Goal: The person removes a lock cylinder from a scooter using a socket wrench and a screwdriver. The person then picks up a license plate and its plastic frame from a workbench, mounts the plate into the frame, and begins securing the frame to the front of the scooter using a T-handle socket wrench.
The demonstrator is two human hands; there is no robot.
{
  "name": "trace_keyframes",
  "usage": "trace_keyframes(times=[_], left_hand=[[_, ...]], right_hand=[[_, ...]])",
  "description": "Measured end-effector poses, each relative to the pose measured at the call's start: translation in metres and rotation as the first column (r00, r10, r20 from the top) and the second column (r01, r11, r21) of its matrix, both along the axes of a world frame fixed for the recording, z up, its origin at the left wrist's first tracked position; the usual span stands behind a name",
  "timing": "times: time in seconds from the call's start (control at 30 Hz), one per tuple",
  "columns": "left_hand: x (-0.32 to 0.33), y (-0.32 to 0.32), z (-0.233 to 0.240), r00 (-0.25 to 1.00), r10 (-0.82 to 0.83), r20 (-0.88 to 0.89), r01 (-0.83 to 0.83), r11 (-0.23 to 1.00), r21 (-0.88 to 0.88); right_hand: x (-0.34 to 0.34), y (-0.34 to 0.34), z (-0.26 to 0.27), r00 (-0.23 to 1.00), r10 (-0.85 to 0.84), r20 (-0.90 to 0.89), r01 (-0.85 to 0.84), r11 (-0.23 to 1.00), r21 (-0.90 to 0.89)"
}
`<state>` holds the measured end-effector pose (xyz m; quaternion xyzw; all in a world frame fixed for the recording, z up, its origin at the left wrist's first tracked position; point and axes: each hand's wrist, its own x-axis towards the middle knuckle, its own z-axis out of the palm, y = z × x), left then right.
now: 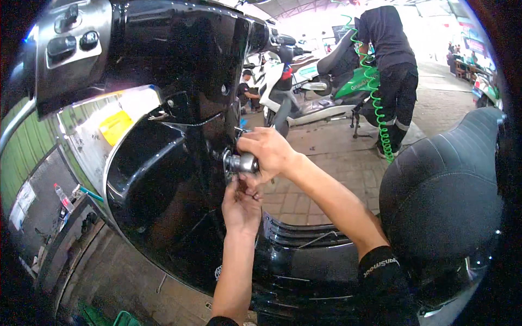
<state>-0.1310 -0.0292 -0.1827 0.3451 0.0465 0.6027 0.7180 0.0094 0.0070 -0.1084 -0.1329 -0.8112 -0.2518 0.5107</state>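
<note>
A black motor scooter fills the view in front of me, its glossy inner leg shield point(171, 163) facing my hands. A metal cylindrical part point(241, 163), perhaps a lock or hook fitting, sits at the panel's middle. My right hand point(269, 153) is curled around the upper and right side of this part. Just below it, my left hand point(242, 203) has its fingertips raised to the part's lower edge; whether they pinch something small is hidden.
The black scooter seat point(440, 183) bulges at the right, beside the footboard point(301, 236). A person in dark clothes point(391, 61) stands beyond, near a green coiled hose point(377, 98) and other scooters. A workbench with a plastic bottle point(63, 197) is at left.
</note>
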Motion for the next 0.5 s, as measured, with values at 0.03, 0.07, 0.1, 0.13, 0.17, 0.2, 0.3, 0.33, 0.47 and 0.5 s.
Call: trace_keyframes(times=[0.03, 0.07, 0.1, 0.13, 0.17, 0.2, 0.3, 0.33, 0.47, 0.5], left_hand=[[0.001, -0.002, 0.001, 1.0, -0.005, -0.01, 0.005, 1.0, 0.002], [0.002, -0.005, 0.005, 0.999, 0.018, -0.034, -0.019, 1.0, -0.015], [0.002, -0.008, 0.008, 0.997, 0.042, -0.059, -0.044, 0.999, -0.032], [0.003, -0.01, 0.01, 0.994, 0.065, -0.083, -0.069, 0.996, -0.047], [0.005, -0.01, 0.012, 0.989, 0.094, -0.109, -0.103, 0.991, -0.079], [0.005, -0.009, 0.011, 0.992, 0.079, -0.1, -0.087, 0.994, -0.071], [0.004, -0.004, 0.007, 0.995, 0.044, -0.092, -0.048, 0.998, -0.043], [0.004, -0.004, 0.006, 0.994, 0.042, -0.101, -0.046, 0.998, -0.032], [-0.005, 0.005, -0.001, 0.996, 0.011, -0.093, -0.014, 0.999, -0.03], [-0.003, 0.003, 0.0, 0.997, 0.016, -0.073, -0.02, 0.998, -0.058]], right_hand=[[0.0, 0.002, -0.005, 0.999, 0.006, -0.049, -0.01, 0.996, -0.083], [-0.002, 0.0, -0.006, 0.997, -0.012, -0.08, 0.002, 0.992, -0.124], [-0.005, -0.005, -0.007, 0.993, -0.031, -0.11, 0.013, 0.986, -0.165], [-0.006, -0.009, -0.008, 0.989, -0.052, -0.14, 0.022, 0.978, -0.206], [-0.005, -0.012, -0.008, 0.988, -0.069, -0.142, 0.037, 0.975, -0.219], [-0.006, -0.013, -0.009, 0.985, -0.065, -0.162, 0.018, 0.961, -0.277], [-0.01, -0.02, -0.012, 0.962, -0.033, -0.272, -0.079, 0.917, -0.39], [-0.014, -0.024, -0.013, 0.931, -0.018, -0.365, -0.158, 0.881, -0.446], [-0.029, -0.031, -0.02, 0.827, -0.089, -0.556, -0.305, 0.758, -0.576], [-0.029, -0.031, -0.02, 0.81, -0.118, -0.574, -0.324, 0.727, -0.606]])
